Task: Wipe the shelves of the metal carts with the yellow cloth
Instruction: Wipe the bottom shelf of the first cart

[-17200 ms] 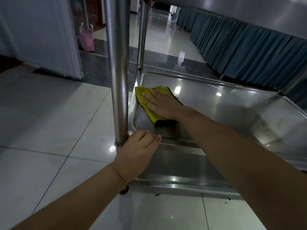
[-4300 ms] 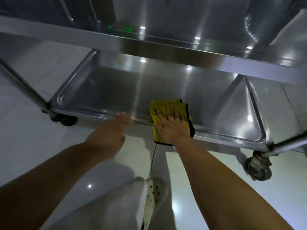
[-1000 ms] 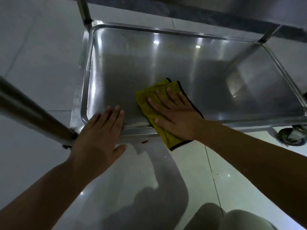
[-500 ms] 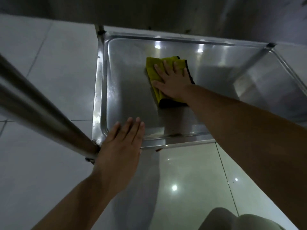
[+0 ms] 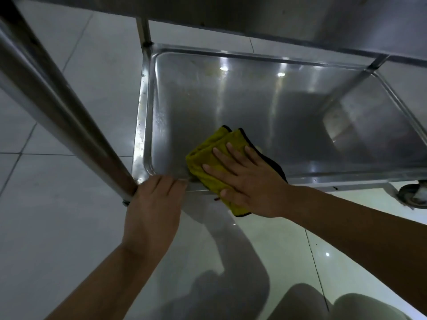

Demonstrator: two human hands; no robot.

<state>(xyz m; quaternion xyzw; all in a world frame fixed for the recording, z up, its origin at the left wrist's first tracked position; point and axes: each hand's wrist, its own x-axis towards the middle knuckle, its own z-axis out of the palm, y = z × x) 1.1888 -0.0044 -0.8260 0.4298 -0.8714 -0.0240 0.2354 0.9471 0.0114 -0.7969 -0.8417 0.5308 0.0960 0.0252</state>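
Yellow cloth (image 5: 209, 158) pressed flat by right hand (image 5: 247, 181), fingers straight, spread, over bottom shelf (image 5: 300, 116) front rim. Left hand (image 5: 153, 209) resting on rim corner, fingers together.

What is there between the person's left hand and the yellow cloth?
Only a short bare stretch of the shelf's front rim, seen in the head view. The left hand rests on that rim; the right hand presses the yellow cloth.

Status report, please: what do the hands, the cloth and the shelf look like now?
Right hand flat on yellow cloth, at bottom shelf's near edge. Left hand rests on near-left corner. Nothing in the way.
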